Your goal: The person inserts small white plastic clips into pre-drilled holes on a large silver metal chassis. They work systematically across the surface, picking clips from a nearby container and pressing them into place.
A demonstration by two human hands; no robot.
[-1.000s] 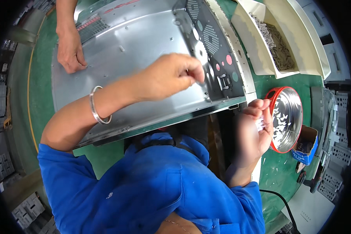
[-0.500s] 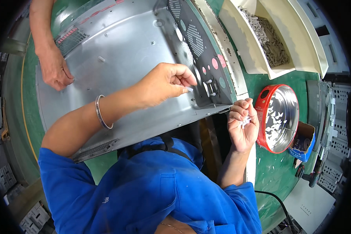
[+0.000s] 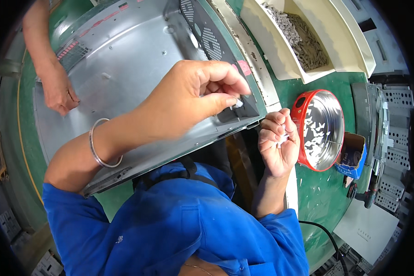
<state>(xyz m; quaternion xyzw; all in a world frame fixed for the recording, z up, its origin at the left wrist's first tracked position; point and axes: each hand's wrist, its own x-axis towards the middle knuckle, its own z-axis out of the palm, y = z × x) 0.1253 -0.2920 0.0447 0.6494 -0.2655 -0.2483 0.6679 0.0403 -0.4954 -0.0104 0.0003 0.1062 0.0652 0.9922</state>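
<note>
My left hand reaches over a grey metal case, near the case's perforated side wall. Its thumb and fingers pinch a small white plastic peg. Just outside the case's near corner, my right hand is turned palm up with curled fingers. Several small white plastic pegs are gathered in that palm. To the right of this hand, a round red tin contains many similar white pieces. My left hand hides part of the side wall and whatever sits on it there.
Another person's hand is at the case's left end. A cream bin of small grey pieces stands at the far right. Beside the tin sits a small blue box. A black cable runs along the green table.
My left hand looks larger and has moved right, with the peg still pinched, covering the white pegs seen on the side wall earlier. The whole view has shifted slightly. My right hand keeps its pose.
</note>
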